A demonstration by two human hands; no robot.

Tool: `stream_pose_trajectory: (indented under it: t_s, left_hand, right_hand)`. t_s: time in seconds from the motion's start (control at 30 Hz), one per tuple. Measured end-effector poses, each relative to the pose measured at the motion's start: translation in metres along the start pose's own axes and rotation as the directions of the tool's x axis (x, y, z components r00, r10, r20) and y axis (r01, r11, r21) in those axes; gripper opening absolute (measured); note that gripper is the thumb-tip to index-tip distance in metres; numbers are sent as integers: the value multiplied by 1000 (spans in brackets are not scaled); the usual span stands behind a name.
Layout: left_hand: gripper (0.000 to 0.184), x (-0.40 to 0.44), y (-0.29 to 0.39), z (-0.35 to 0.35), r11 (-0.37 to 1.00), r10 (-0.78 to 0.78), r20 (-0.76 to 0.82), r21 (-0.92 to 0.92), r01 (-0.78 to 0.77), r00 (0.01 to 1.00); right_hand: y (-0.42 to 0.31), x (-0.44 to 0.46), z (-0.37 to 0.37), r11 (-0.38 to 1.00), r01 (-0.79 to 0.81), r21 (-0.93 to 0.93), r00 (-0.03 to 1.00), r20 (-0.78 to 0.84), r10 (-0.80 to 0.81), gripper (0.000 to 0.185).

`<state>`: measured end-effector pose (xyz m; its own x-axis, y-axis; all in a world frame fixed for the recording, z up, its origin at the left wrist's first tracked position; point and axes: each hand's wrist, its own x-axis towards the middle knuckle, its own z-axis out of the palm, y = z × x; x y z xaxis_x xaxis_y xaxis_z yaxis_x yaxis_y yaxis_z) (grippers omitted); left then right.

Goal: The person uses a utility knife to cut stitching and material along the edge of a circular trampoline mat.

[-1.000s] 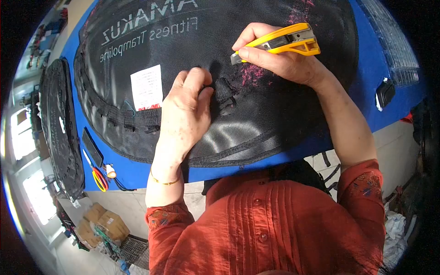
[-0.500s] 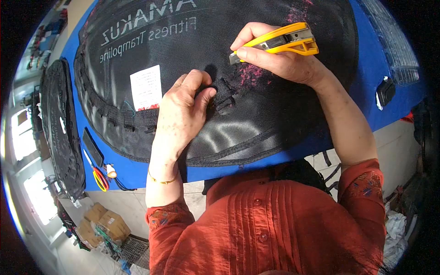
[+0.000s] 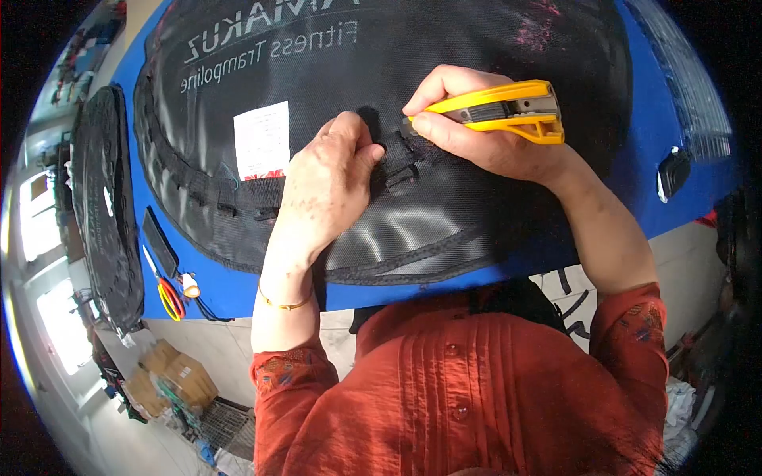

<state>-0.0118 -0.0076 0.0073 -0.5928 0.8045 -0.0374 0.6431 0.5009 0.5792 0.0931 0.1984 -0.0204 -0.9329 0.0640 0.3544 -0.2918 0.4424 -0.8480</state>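
Observation:
A black trampoline mat [image 3: 333, 91] with mirrored "Fitness Trampoline" lettering lies before me. My left hand [image 3: 329, 178] is closed on the mat's black webbing [image 3: 389, 163], thumb and fingers pinched together; the exact grip is partly hidden. To its right, my right hand [image 3: 496, 139] grips a yellow utility knife [image 3: 520, 109]. The knife's tip points left, down at the webbing close to my left fingertips. A black strap loop [image 3: 402, 176] sticks out from the webbing between the hands. A white label [image 3: 262, 141] lies on the mat beside my left hand.
The mat rests on a blue table [image 3: 238, 297]. Scissors [image 3: 168, 295] with red and yellow handles and a flat black object [image 3: 161, 242] lie at the left edge. Another folded black mat [image 3: 103, 206] is farther left. A small black item [image 3: 672, 172] lies at right. Cardboard boxes [image 3: 186, 379] stand below.
My right hand and the utility knife have moved down, bringing the tip to the webbing near my left hand. My left hand keeps its pinch. The pink scraps beside the knife are now covered.

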Motion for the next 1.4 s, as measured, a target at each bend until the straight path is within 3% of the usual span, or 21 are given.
stream_pose_trajectory:
  t_s: [0.3,0.37,0.5,0.57,0.6,0.7,0.8,0.87,0.97,1.03,1.17,1.33,1.4]
  left_hand:
    - [15,1,-3,1,1000,7,-3,-18,-7,1000]
    - [16,0,-3,1,1000,8,-10,-25,-8,1000]
    - [14,0,-5,3,999,-14,-12,-46,14,1000]
    - [14,0,-6,4,999,-4,-19,-40,3,1000]
    - [14,0,-5,3,999,5,-27,-34,-6,1000]
    - [15,0,-3,2,999,-9,-13,-34,8,1000]
    - [19,1,2,-2,995,-65,28,-68,67,997]
    - [21,1,5,-4,990,-100,50,-94,104,994]
    - [26,0,5,-4,999,-30,21,-26,31,999]
    - [26,0,2,0,999,-31,0,-10,31,1000]
    - [24,1,4,2,999,-36,-18,7,36,999]
    - [18,2,9,-1,998,-57,16,17,57,998]
    - [17,2,9,-1,998,-59,21,16,59,998]
  right_hand:
    - [1,0,-3,992,67,-104,998,27,-65,11]
    - [2,-1,-3,974,152,-168,988,33,-149,10]
    - [0,-2,-5,990,89,-112,996,32,-86,8]
    - [0,-6,-8,986,105,-130,982,172,-82,6]
    - [-1,-5,-8,965,197,-174,970,177,-166,5]
    - [-2,-6,-11,980,156,-121,970,207,-129,5]
    - [-2,-8,-13,992,51,-112,983,179,-30,5]
    - [1,-7,-14,984,88,-153,978,200,-57,6]
    - [2,-4,-10,974,167,-150,982,110,-152,8]
    - [4,-2,-9,939,232,-255,973,64,-223,9]
    - [-2,-2,-4,979,128,-158,992,31,-124,12]
    - [4,-3,3,972,163,-171,986,0,-166,12]
    - [7,-4,5,923,270,-273,961,24,-274,13]
